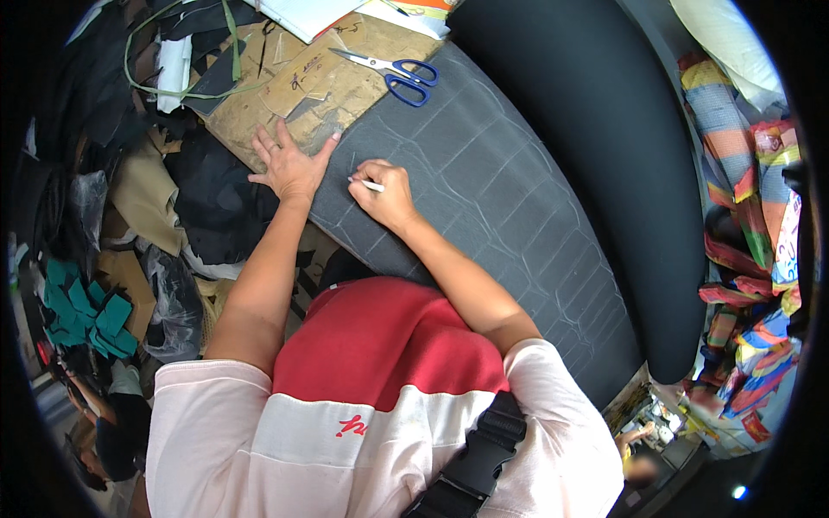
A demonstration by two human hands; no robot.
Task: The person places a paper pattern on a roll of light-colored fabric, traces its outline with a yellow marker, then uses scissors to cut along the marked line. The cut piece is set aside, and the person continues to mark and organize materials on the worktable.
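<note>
My left hand [292, 170] lies flat with fingers spread at the near edge of a worn brown board [358, 95]. It seems to press on the board's corner, beside the dark grey sheet material [484, 138]. Just to its right, my right hand [389, 197] is closed round a white marking pen [373, 186], its tip close to the sheet. Pale drawn outlines, curved and straight, cover the sheet in rows. Whether the tip touches the surface cannot be made out. Scissors with blue handles [408, 79] lie with blades on the board and handles over the grey sheet.
A thick black roll [604, 155] lies along the sheet's right side. Tan card patterns [298, 82] rest on the board. Dark scraps and green pieces [91, 311] heap at left; colourful sacks [730, 138] stand at right. Other people [121, 423] are at the lower left and lower right.
</note>
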